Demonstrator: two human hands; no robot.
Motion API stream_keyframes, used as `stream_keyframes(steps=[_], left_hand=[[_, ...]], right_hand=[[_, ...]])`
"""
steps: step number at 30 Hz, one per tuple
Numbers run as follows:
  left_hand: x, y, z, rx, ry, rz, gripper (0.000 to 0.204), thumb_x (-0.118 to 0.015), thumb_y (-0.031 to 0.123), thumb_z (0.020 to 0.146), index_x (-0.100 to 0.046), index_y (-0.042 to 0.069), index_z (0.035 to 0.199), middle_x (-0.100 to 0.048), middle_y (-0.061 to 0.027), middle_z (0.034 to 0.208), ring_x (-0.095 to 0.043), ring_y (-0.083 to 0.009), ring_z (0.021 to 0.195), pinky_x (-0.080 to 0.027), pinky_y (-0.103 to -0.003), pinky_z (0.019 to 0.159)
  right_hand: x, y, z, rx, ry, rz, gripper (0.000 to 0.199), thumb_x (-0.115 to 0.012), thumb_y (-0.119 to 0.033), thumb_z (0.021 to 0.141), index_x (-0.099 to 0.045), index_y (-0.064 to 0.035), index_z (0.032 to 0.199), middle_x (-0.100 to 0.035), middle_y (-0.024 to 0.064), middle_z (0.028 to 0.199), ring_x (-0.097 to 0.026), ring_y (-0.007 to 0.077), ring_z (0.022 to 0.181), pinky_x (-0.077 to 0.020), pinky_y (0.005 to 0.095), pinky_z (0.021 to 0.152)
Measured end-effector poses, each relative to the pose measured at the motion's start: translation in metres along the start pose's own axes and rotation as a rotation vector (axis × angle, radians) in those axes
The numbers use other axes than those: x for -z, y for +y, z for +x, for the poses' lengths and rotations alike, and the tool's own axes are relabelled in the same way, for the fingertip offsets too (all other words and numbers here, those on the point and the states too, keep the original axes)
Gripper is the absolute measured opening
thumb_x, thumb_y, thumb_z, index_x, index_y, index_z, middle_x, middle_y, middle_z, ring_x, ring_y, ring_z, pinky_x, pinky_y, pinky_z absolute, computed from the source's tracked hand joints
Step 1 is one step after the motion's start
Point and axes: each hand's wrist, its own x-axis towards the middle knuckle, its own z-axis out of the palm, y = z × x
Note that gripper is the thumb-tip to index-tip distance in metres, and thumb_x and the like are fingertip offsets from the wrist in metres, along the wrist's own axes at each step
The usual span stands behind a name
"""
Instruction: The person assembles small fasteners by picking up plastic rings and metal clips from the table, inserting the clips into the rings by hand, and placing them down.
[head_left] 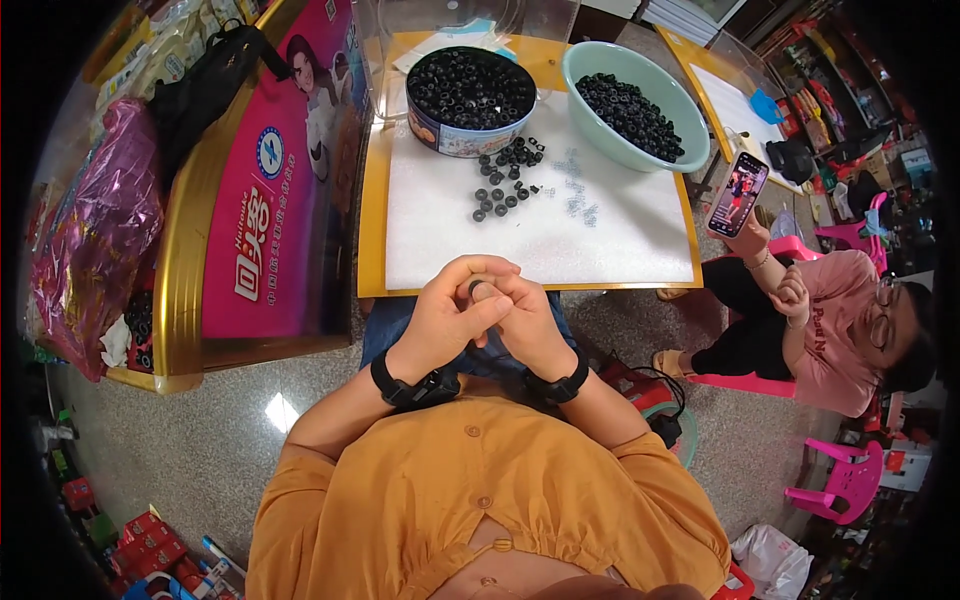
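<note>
My left hand and my right hand are closed together just off the table's near edge. Between their fingertips sits a small black ring-shaped part, mostly covered by the fingers. Beyond them, on the white table mat, lie several loose black ring parts. To their right is a scatter of tiny clear pieces, too small to name. A round tin full of similar black parts stands behind the loose ones. At the far right of the table, a pale green bowl holds many more.
A clear plastic container is at the table's far left. Left of the table stands a pink and gold chest with bags on it. At right a seated person holds up a phone. A pink stool is behind.
</note>
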Motion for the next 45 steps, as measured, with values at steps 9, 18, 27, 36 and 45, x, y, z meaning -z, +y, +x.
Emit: stream_keyframes(steps=[9, 18, 27, 36, 45], left_hand=[[0.016, 0.022, -0.002, -0.512, 0.144, 0.03, 0.051, -0.068, -0.004, 0.084, -0.047, 0.0, 0.13, -0.053, -0.0134, 0.125, -0.059, -0.0244, 0.108, -0.051, -0.041, 0.091], [-0.015, 0.126, -0.031, -0.984, -0.467, -0.443, 0.003, -0.065, -0.001, 0.087, -0.067, -0.002, 0.086, -0.062, -0.0199, 0.097, -0.065, -0.0343, 0.082, -0.06, -0.042, 0.07], [-0.015, 0.118, -0.024, -0.96, -0.54, -0.56, 0.005, -0.064, -0.003, 0.086, -0.069, -0.006, 0.088, -0.061, -0.0195, 0.098, -0.065, -0.0326, 0.083, -0.062, -0.035, 0.068], [-0.006, 0.102, -0.006, -0.849, -0.49, -0.557, 0.008, -0.07, -0.006, 0.08, -0.07, -0.006, 0.088, -0.066, -0.0214, 0.091, -0.068, -0.0318, 0.077, -0.061, -0.032, 0.063], [0.014, 0.097, 0.006, -0.777, -0.576, -0.355, 0.005, -0.067, -0.003, 0.085, -0.07, -0.004, 0.087, -0.066, -0.0221, 0.096, -0.068, -0.0335, 0.081, -0.058, -0.037, 0.068]], right_hand=[[0.017, -0.039, 0.006, 0.087, 0.323, 0.089, 0.024, -0.055, -0.014, 0.099, -0.061, 0.0009, 0.117, -0.056, 0.0004, 0.076, -0.053, 0.0082, 0.061, -0.0443, 0.0222, 0.055], [0.116, -0.108, 0.06, 0.353, 0.536, -0.532, 0.029, -0.06, -0.01, 0.095, -0.058, 0.0017, 0.121, -0.053, -0.0011, 0.075, -0.051, 0.0064, 0.063, -0.041, 0.0206, 0.056], [0.201, -0.145, 0.117, 0.343, 0.846, -0.919, 0.051, -0.071, -0.018, 0.09, -0.053, -0.0086, 0.138, -0.065, 0.0064, 0.106, -0.056, 0.0061, 0.073, -0.0452, 0.0209, 0.058], [0.137, -0.085, 0.118, 0.402, 0.277, -1.22, 0.016, -0.065, -0.004, 0.087, -0.071, -0.0033, 0.102, -0.068, 0.0113, 0.091, -0.063, 0.0203, 0.073, -0.0499, 0.029, 0.066], [0.115, -0.06, 0.148, 0.103, 0.077, -1.451, 0.014, -0.067, -0.013, 0.081, -0.067, -0.0005, 0.087, -0.065, 0.0171, 0.086, -0.063, 0.0352, 0.079, -0.0507, 0.0428, 0.073]])
